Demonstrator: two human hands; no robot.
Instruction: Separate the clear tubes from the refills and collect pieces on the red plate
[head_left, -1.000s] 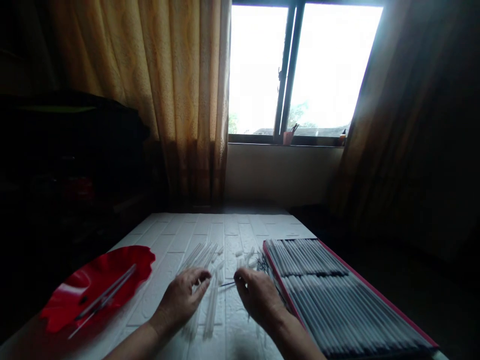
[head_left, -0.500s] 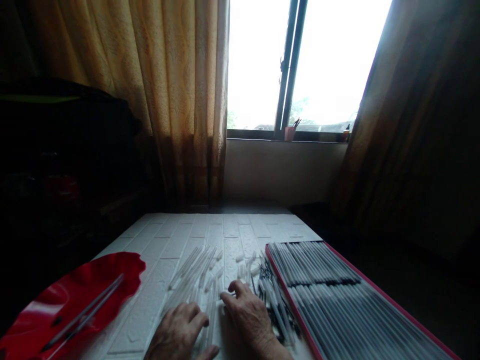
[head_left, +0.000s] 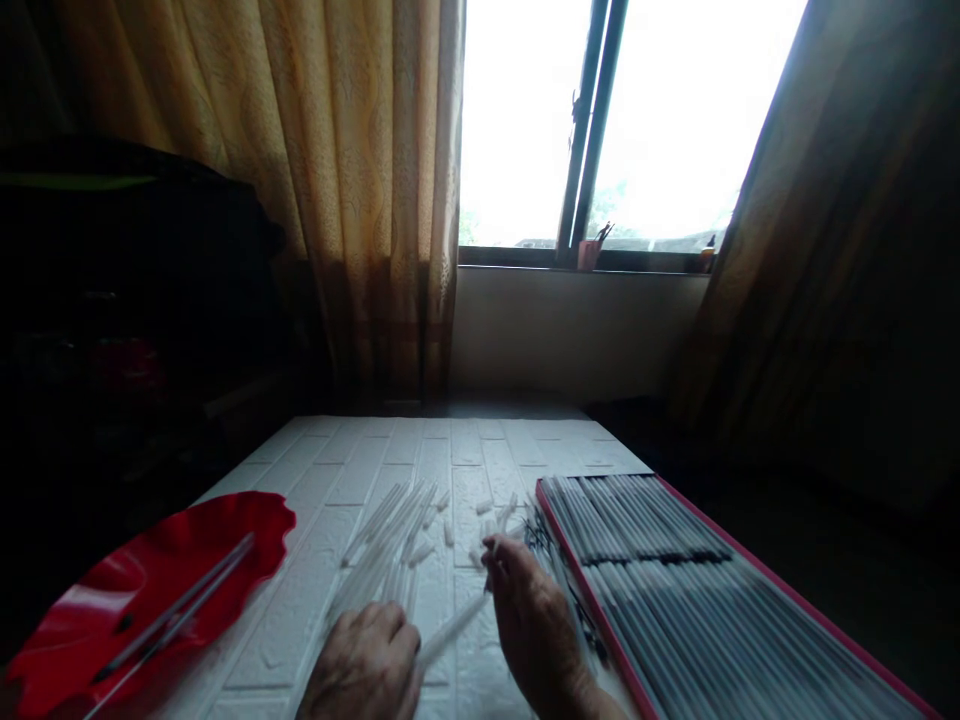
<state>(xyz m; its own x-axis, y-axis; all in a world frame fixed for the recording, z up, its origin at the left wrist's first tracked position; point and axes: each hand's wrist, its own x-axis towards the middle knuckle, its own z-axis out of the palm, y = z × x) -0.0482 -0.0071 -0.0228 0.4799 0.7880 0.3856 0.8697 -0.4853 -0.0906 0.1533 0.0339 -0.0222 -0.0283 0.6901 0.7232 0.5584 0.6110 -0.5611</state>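
Clear tube (head_left: 454, 632) slants over the tabletop (head_left: 465, 455), left hand (head_left: 367, 660) clamped on its near end, right hand (head_left: 529, 610) pinching its far end. Beyond, loose tubes (head_left: 384, 528) lie between a red dish (head_left: 169, 545) by the left edge and a filled tray (head_left: 581, 582) by the right.

Dish (head_left: 199, 540) left on table (head_left: 330, 460), loose tubes (head_left: 379, 530) midway, filled tray (head_left: 595, 600) right

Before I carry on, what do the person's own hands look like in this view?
Both the left hand and the right hand are bare, with no gloves. The right wrist shows no watch, bracelet or sleeve cuff; the left wrist is out of view. No rings or markings stand out, though blur and dim light hide finer detail.
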